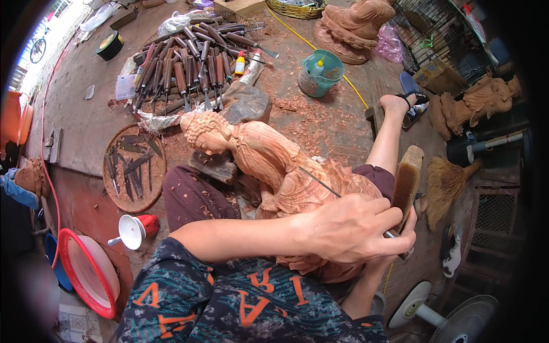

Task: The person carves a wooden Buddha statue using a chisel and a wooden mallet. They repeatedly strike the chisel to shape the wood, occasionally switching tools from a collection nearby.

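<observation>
A reddish wooden statue (269, 154) of a seated figure with curled hair lies tilted across my lap, its head towards the upper left. My left hand (354, 228) is closed around a carving chisel (320, 182). The thin metal shaft points up and left, and its tip touches the statue near the arm. Partly hidden beneath my left hand, my right hand (409, 226) grips a worn wooden mallet (407, 177), which stands upright close to the chisel's rear end. Dark wood blocks (213, 166) sit under the statue's head and neck.
Many carving tools (191, 66) are heaped beyond the statue. A round tray (114, 197) of blades lies left, near a red-and-white cup (134, 231). A teal bucket (321, 73) stands ahead among wood shavings. At right are a broom (446, 188) and a fan (469, 320).
</observation>
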A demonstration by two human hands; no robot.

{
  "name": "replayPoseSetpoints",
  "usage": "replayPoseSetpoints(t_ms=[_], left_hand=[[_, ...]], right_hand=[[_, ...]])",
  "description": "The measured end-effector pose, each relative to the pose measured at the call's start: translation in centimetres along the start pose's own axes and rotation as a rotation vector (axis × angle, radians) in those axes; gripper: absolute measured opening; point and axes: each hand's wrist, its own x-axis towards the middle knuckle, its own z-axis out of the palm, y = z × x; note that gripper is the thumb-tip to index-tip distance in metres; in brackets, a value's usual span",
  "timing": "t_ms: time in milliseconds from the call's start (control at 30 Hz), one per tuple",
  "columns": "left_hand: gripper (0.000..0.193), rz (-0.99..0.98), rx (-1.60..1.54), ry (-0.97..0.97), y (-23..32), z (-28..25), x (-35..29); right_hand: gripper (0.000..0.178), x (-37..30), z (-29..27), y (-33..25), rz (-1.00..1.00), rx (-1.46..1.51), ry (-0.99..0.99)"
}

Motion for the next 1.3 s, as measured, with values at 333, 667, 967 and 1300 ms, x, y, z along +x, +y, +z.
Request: replayPoseSetpoints(t_ms=[333, 667, 967, 1300], left_hand=[[0.036, 0.054, 0.082, 0.050, -0.9, 0.1, -0.6], [0.033, 0.065, 0.046, 0.111, -1.0, 0.1, -0.4], [0.030, 0.048, 0.045, 0.104, -1.0, 0.0, -0.4], [0.029, -0.041, -0.015, 0.032, -1.4, 0.0, -0.1]], right_hand=[[0.050, -0.2, 0.0, 0.6, 0.156, 0.055, 0.015], [0.048, -0.9, 0.3, 2.4, 0.261, 0.091, 0.038], [0.047, -0.1, -0.1, 1.2, 0.244, 0.101, -0.002], [0.045, 0.2, -1.2, 0.9, 0.347, 0.355, -0.116]])
